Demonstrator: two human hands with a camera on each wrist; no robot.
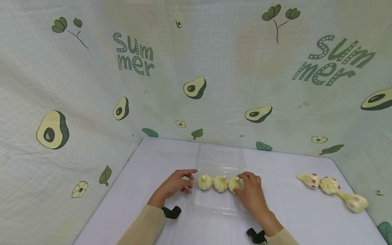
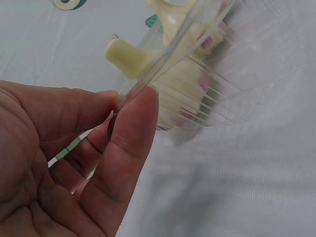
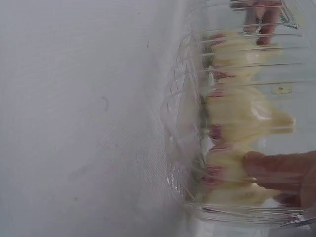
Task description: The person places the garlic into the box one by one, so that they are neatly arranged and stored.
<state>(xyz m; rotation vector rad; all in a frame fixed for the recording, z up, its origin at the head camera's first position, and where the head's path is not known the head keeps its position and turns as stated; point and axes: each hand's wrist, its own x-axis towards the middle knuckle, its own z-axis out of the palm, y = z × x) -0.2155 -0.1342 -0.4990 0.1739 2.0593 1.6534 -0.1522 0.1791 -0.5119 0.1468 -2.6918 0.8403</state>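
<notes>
A clear plastic clamshell container [image 1: 214, 203] lies on the table with its lid folded back. Three garlic bulbs stand in a row in its base: a left bulb [image 1: 204, 182], a middle bulb [image 1: 220, 183] and a right bulb [image 1: 234, 184]. Thumb and index finger of my left hand [image 1: 179, 183] pinch the container's left rim, as the left wrist view shows. My right hand [image 1: 251, 191] reaches inside and grips the right bulb between thumb and fingers. Through the clear wall in the right wrist view, the thumb [image 3: 276, 170] presses against that garlic bulb [image 3: 222, 173].
More garlic lies at the table's right side: one bulb [image 1: 310, 180] with its stem pointing left, a round one [image 1: 329, 185] and a long-stemmed one [image 1: 355, 202]. The container's lid [image 1: 219, 156] extends toward the printed cloth backdrop [image 1: 226, 102]. White cloth covers the table [image 1: 128, 190].
</notes>
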